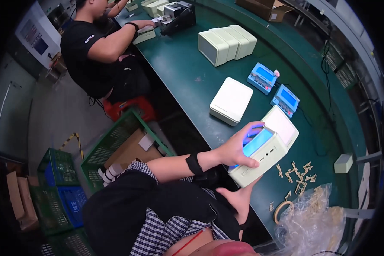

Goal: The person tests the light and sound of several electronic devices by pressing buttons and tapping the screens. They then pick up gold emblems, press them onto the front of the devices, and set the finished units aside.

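Note:
My left hand grips a cream box-shaped electronic device from its left side, thumb on the near edge and fingers over the far one. The device is tilted; its screen glows blue, and small ports show on one narrow face. Below it, my right hand reaches up against its lower end, thumb stretched away and the other fingers hidden behind the device. A similar cream box with a pale face is just behind it, partly covered. Another white-topped box lies on the green bench to the left.
Two blue-screened meters stand beyond the boxes, with a row of cream boxes farther back. Small tan pieces, a tape roll and a clear plastic bag lie right. A co-worker sits far left; a green crate stands below.

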Demonstrator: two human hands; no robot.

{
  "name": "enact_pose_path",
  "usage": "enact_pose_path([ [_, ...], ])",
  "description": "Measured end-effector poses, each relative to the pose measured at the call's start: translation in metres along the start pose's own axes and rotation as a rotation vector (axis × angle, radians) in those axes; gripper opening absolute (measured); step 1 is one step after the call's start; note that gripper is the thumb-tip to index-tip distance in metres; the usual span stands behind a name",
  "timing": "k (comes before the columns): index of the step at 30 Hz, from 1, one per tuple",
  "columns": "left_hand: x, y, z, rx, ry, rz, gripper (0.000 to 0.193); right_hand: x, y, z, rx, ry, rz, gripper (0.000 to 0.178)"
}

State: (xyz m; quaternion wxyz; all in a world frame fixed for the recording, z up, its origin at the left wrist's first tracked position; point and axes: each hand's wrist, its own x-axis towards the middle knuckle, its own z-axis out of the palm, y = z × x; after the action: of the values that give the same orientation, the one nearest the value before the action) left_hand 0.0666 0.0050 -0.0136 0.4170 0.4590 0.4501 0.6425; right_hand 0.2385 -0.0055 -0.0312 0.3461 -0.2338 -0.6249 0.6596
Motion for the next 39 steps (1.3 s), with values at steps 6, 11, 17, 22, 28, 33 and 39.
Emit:
enact_pose_path([
  [6, 0.01, -0.017, 0.015, -0.478, 0.133, -0.112, 0.103, 0.022, 0.008, 0.003, -0.548, 0.251, -0.396, 0.121],
  [11, 0.007, -0.027, 0.028, -0.463, 0.183, -0.191, 0.095, 0.02, 0.038, -0.015, -0.535, 0.377, -0.592, 0.097],
  [17, -0.005, -0.054, 0.028, -0.319, 0.212, -0.126, 0.098, 0.014, 0.036, -0.032, -0.737, 0.248, -0.594, 0.082],
  [22, -0.002, -0.05, 0.024, -0.281, 0.125, -0.107, 0.095, 0.019, 0.051, -0.031, -0.663, 0.277, -0.601, 0.074],
  [28, -0.003, -0.076, 0.015, -0.305, 0.147, -0.204, 0.094, 0.016, 0.062, -0.044, -0.721, 0.275, -0.603, 0.071],
  [33, -0.005, -0.08, -0.004, -0.336, 0.092, -0.194, 0.086, 0.026, 0.061, -0.039, -0.605, 0.259, -0.658, 0.068],
  [39, 0.002, -0.057, 0.01, -0.338, -0.003, -0.278, 0.082, 0.021, 0.05, -0.034, -0.589, 0.332, -0.657, 0.066],
])
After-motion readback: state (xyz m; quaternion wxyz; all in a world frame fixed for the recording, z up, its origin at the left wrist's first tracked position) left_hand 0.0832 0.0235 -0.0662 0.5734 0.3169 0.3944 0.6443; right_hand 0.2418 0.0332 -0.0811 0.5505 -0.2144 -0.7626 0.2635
